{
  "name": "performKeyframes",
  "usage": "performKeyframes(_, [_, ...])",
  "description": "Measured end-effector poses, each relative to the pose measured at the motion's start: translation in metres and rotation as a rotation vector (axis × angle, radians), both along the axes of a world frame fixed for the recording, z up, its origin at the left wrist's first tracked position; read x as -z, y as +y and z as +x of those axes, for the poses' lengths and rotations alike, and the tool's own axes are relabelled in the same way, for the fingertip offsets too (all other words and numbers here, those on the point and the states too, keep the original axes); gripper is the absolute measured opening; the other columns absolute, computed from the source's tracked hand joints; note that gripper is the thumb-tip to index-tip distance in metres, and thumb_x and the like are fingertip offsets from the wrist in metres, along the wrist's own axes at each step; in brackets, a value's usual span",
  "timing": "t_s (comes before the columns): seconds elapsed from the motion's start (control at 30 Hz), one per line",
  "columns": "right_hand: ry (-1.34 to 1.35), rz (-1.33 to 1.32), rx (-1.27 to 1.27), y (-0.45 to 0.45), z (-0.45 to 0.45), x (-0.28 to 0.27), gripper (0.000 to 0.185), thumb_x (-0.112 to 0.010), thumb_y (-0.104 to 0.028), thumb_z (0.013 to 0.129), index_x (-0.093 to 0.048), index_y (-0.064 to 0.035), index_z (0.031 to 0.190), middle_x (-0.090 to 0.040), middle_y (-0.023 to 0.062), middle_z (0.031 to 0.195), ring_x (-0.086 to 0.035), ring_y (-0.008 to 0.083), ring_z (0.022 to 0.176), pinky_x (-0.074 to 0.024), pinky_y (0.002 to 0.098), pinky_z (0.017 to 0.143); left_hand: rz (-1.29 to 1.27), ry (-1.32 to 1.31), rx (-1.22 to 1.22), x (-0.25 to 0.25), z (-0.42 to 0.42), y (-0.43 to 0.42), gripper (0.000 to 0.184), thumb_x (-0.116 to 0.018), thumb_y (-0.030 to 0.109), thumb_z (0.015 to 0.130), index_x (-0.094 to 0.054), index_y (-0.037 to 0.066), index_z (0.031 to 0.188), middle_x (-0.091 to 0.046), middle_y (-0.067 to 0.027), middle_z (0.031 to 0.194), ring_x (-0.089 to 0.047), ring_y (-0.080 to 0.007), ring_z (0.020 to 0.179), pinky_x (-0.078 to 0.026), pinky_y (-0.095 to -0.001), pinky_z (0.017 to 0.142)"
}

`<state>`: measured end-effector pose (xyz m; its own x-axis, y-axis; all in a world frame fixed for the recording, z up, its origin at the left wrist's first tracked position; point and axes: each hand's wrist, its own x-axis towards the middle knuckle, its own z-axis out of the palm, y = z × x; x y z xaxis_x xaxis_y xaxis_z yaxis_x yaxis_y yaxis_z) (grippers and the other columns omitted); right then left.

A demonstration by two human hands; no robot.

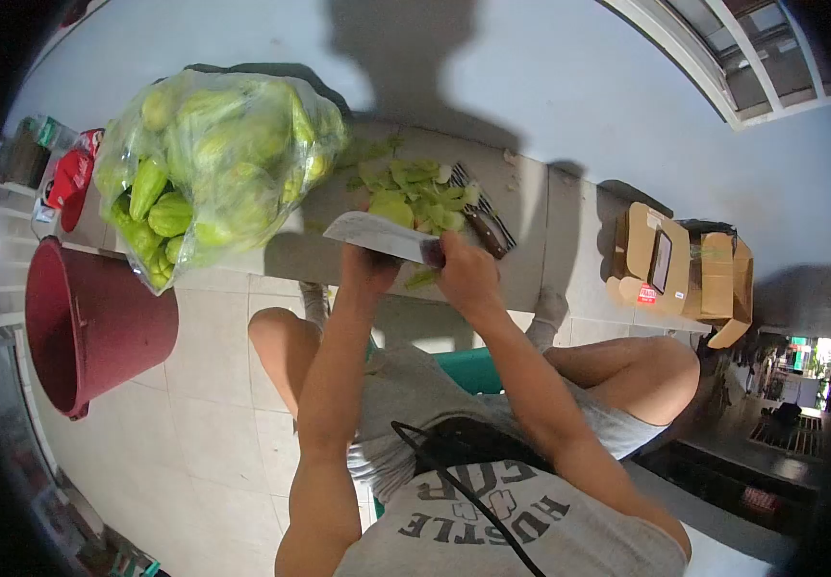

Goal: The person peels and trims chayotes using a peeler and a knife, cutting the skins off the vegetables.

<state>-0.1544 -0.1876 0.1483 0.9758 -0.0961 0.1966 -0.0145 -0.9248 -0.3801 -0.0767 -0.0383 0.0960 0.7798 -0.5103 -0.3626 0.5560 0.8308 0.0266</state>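
My right hand [470, 274] is closed round the dark handle of a wide-bladed knife [372, 234]. The blade points left and passes over my left hand [369, 271], hiding most of its fingers. That hand looks curled, but what it holds is hidden. Just beyond the blade shows a rounded pale green chayote piece [391, 210]; whether my left hand touches it I cannot tell. Green peelings [425, 186] lie heaped behind it on the tiled ledge [521, 216]. A second knife with a brown handle [489, 233] rests right of the heap.
A large clear plastic bag of chayotes [233, 154] stands on the ledge at left. Below it is a dark red bucket [98, 322] on the tiled floor. Open cardboard boxes [680, 269] sit at right against the wall. My bent legs are either side of a green seat [468, 370].
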Motion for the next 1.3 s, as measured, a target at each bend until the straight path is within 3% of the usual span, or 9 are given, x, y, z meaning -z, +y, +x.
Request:
performKeyframes(0.07, [0.05,-0.044,-0.063,0.003,0.004,-0.007,0.018,-0.059,-0.007,0.082,-0.047,-0.0065,0.095,-0.066,0.018,0.077,-0.067,0.0388,0.067,-0.0519,0.0502,0.057,0.003,0.0,-0.013,0.0,-0.002,0.0,0.045,-0.053,0.039,0.093,-0.052,0.006,0.122,-0.058,-0.015,0.119,-0.056,-0.0335,0.11,-0.046,-0.0503,0.098])
performKeyframes(0.27, [0.074,-0.135,-0.053,0.002,0.008,-0.008,0.022,-0.065,-0.006,0.076,-0.049,-0.0059,0.09,-0.064,0.0157,0.068,-0.064,0.0412,0.063,-0.0501,0.05,0.058,0.039,-0.06,-0.077,-0.002,-0.007,0.0,0.05,-0.051,0.047,0.092,-0.052,0.007,0.123,-0.059,-0.0138,0.116,-0.057,-0.0325,0.105,-0.048,-0.0493,0.094])
performKeyframes(0.37, [0.195,0.002,0.112,-0.019,0.015,0.006,0.023,-0.065,-0.006,0.077,-0.048,-0.004,0.091,-0.063,0.0195,0.07,-0.064,0.0439,0.07,-0.0504,0.0498,0.062,0.259,-0.012,-0.041,-0.021,-0.016,0.008,0.057,-0.051,0.055,0.089,-0.053,0.01,0.123,-0.059,-0.0121,0.117,-0.058,-0.0301,0.104,-0.048,-0.0486,0.091])
performKeyframes(0.43, [0.196,0.022,0.106,-0.026,0.016,0.009,0.023,-0.066,-0.007,0.079,-0.048,-0.0032,0.093,-0.063,0.0214,0.072,-0.063,0.0443,0.072,-0.0497,0.0505,0.063,0.24,-0.207,0.145,-0.019,-0.01,0.016,0.061,-0.049,0.059,0.087,-0.052,0.012,0.125,-0.059,-0.0115,0.118,-0.059,-0.0288,0.1,-0.05,-0.0484,0.083])
performKeyframes(0.63, [0.145,0.174,-0.043,-0.003,0.006,-0.022,0.024,-0.067,-0.009,0.08,-0.048,-0.0015,0.094,-0.063,0.025,0.075,-0.063,0.0441,0.076,-0.0473,0.0519,0.062,0.225,-0.055,0.017,-0.015,-0.013,0.009,0.061,-0.046,0.057,0.087,-0.051,0.012,0.127,-0.058,-0.0131,0.119,-0.062,-0.0291,0.092,-0.054,-0.0436,0.067])
performKeyframes(0.73, [0.162,0.176,-0.06,0.002,0.007,-0.028,0.022,-0.065,-0.008,0.08,-0.049,-0.0009,0.093,-0.063,0.0251,0.077,-0.063,0.0438,0.077,-0.0482,0.0503,0.062,0.206,-0.073,0.026,-0.025,-0.017,0.011,0.054,-0.046,0.051,0.089,-0.053,0.011,0.124,-0.062,-0.0107,0.11,-0.062,-0.0281,0.093,-0.051,-0.0458,0.071])
performKeyframes(0.87, [0.14,0.186,0.0,-0.016,0.008,0.007,0.021,-0.065,-0.007,0.08,-0.049,-0.0012,0.09,-0.063,0.0236,0.076,-0.063,0.0438,0.076,-0.0489,0.0489,0.061,0.214,-0.225,0.051,-0.019,-0.016,0.016,0.061,-0.049,0.056,0.084,-0.055,0.01,0.123,-0.062,-0.0127,0.111,-0.064,-0.0286,0.095,-0.055,-0.0438,0.063])
performKeyframes(1.07, [0.211,0.307,-0.059,-0.004,0.003,-0.025,0.024,-0.067,-0.004,0.075,-0.047,-0.0017,0.089,-0.063,0.0232,0.076,-0.062,0.0445,0.076,-0.0492,0.0477,0.062,0.245,-0.125,0.052,-0.02,-0.02,0.019,0.062,-0.048,0.057,0.085,-0.056,0.008,0.121,-0.063,-0.0147,0.104,-0.065,-0.0311,0.076,-0.054,-0.0426,0.051])
performKeyframes(1.3, [0.136,0.261,-0.042,-0.01,0.009,-0.008,0.023,-0.067,-0.007,0.075,-0.049,-0.0024,0.088,-0.062,0.0225,0.077,-0.062,0.0441,0.077,-0.0489,0.0479,0.065,0.275,-0.248,0.12,-0.009,-0.021,0.023,0.068,-0.048,0.061,0.084,-0.055,0.004,0.122,-0.063,-0.0141,0.105,-0.065,-0.0308,0.083,-0.054,-0.0444,0.055])
